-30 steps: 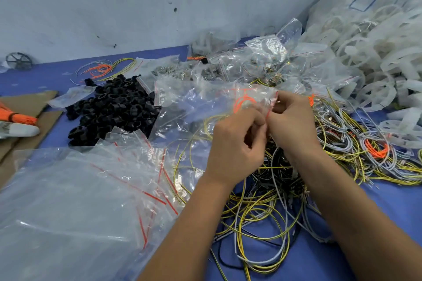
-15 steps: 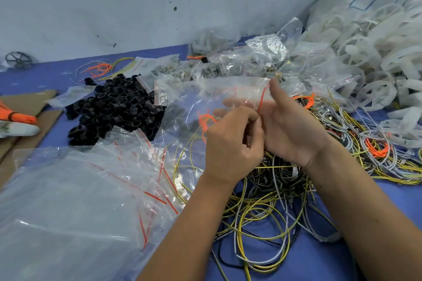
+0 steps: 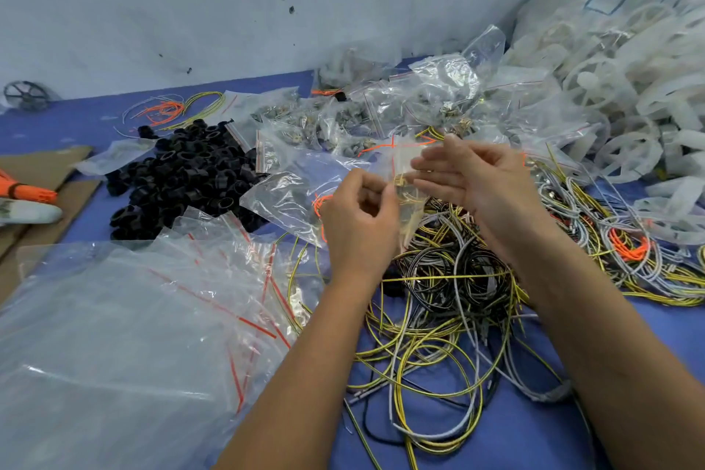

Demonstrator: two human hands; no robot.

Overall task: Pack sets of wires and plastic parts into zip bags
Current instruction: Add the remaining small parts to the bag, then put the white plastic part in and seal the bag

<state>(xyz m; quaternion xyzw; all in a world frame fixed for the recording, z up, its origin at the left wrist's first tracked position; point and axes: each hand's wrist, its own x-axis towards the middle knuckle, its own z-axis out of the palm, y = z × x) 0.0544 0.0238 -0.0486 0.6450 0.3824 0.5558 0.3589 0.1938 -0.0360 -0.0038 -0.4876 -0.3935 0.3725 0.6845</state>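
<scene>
A clear zip bag [image 3: 305, 187] with a red seal line hangs between my hands above the wire pile; orange wire shows inside it. My left hand [image 3: 358, 221] pinches the bag near its mouth, fingers curled. My right hand [image 3: 477, 183] is beside it with fingers straight and spread, fingertips at the bag's blurred upper edge. Below lies a tangle of yellow, grey and black wires [image 3: 438, 309]. A heap of black plastic rings [image 3: 183, 175] sits to the left.
A stack of empty zip bags [image 3: 133, 317] covers the near left. Filled bags [image 3: 419, 107] pile up at the back. White plastic wheels [image 3: 629, 107] heap at the right with more wires [image 3: 629, 252]. Cardboard [image 3: 42, 168] lies far left on the blue table [image 3: 534, 431].
The bag's mouth has swung from flat in front of my hands to between them. My right hand has opened and lifted slightly; my left hand keeps its pinch and has shifted left.
</scene>
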